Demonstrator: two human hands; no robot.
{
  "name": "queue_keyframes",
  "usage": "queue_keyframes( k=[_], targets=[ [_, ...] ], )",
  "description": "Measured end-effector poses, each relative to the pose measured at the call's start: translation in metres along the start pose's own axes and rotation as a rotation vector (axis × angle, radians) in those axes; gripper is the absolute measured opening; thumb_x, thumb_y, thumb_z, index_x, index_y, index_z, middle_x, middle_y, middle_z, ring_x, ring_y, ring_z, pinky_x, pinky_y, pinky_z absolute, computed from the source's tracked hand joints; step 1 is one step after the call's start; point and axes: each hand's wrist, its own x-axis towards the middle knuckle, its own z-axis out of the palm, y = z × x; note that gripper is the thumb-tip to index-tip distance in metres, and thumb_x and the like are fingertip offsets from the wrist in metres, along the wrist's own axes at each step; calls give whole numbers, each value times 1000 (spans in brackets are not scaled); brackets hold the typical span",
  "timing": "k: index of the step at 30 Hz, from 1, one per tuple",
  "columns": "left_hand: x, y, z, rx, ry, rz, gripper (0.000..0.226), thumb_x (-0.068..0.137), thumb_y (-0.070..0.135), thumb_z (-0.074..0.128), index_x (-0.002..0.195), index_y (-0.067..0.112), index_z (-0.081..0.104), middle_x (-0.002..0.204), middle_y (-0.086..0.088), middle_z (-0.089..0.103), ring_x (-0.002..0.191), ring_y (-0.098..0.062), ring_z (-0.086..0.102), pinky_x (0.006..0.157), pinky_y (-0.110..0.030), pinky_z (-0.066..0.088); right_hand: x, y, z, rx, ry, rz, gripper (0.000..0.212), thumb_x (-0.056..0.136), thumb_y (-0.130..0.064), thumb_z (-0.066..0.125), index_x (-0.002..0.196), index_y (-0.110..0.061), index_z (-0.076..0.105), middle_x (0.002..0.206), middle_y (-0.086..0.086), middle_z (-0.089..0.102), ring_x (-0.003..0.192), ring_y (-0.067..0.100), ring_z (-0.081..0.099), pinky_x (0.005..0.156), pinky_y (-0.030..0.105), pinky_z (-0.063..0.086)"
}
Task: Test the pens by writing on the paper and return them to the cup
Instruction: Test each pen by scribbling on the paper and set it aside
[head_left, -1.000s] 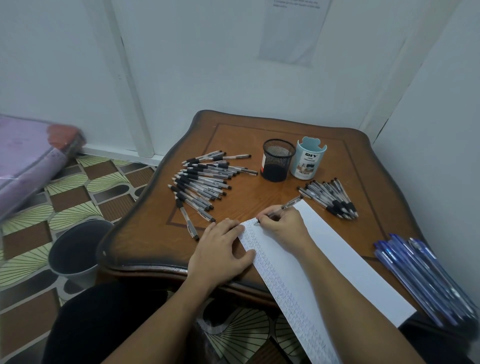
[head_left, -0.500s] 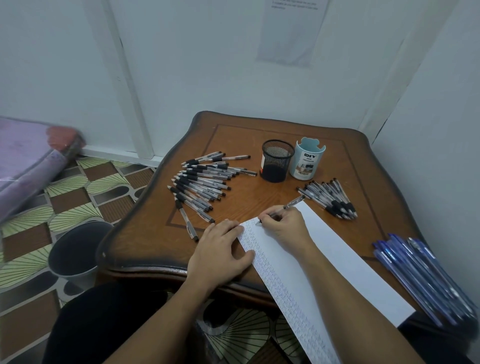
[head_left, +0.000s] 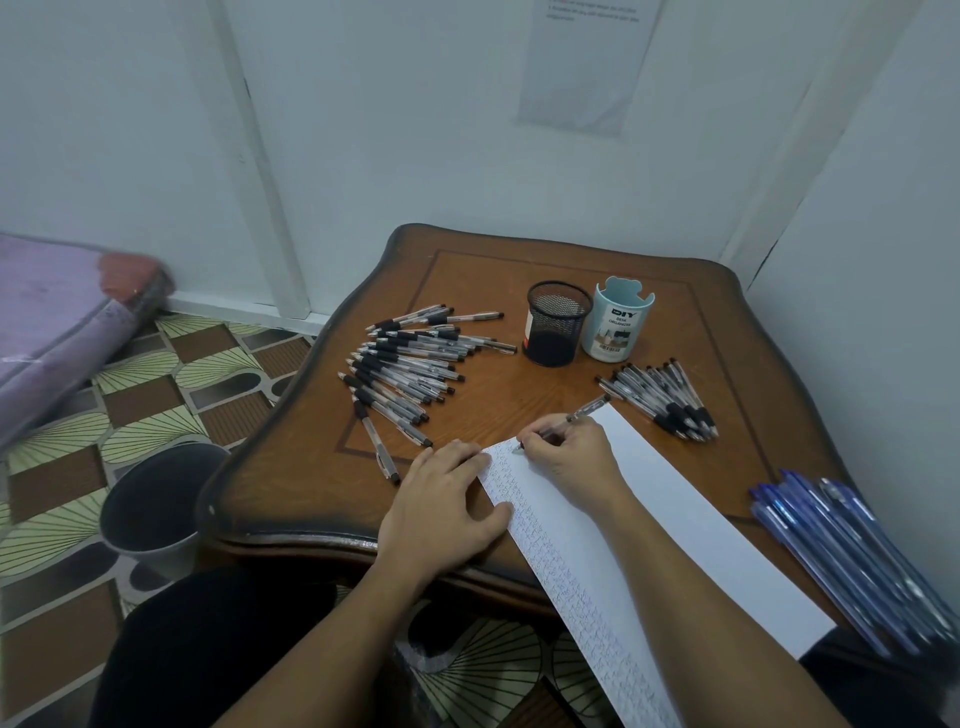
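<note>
One view, head: right hand pinches slim clear black-grip pen, tip on far end of long white paper strip on wooden tabletop; left hand flat, pressing strip's left edge. Pen light, stiff, barrel slick: hold at rubber grip. Black mesh cup beyond, apart. Since earlier frame: hands barely shifted.

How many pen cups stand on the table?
2. The black mesh cup stands on the far part of the table; the pale blue cup stands just right of it. None seems hidden.
</note>
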Motion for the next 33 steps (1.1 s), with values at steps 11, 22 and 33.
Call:
queue_keyframes(
  k=[11, 22, 33],
  targets=[
    [0, -1, 1, 16, -3, 6, 76, 78, 70, 36, 137, 25, 52, 145, 13, 44, 138, -3, 28, 114, -23, 4, 0, -1, -1, -34, 12, 3, 14, 86, -11, 66, 77, -14, 76, 69, -6, 71, 68, 4, 61, 60, 16, 48],
    [0, -1, 0, 6, -17, 2, 81, 76, 72, 31, 138, 24, 51, 145, 13, 43, 139, -3, 27, 118, -27, 7, 0, 0, -1, -28, 3, 25, 15, 86, -11, 64, 77, -14, 75, 70, -4, 70, 66, 4, 60, 59, 21, 48],
    [0, -1, -1, -11, -8, 8, 79, 76, 71, 33, 137, 24, 52, 145, 12, 43, 139, -4, 28, 114, -23, 3, 7, 0, -6, 293, 131, 163, 18, 97, -15, 58, 87, -7, 71, 76, 1, 65, 72, 10, 58, 63, 19, 50]
  ],
)
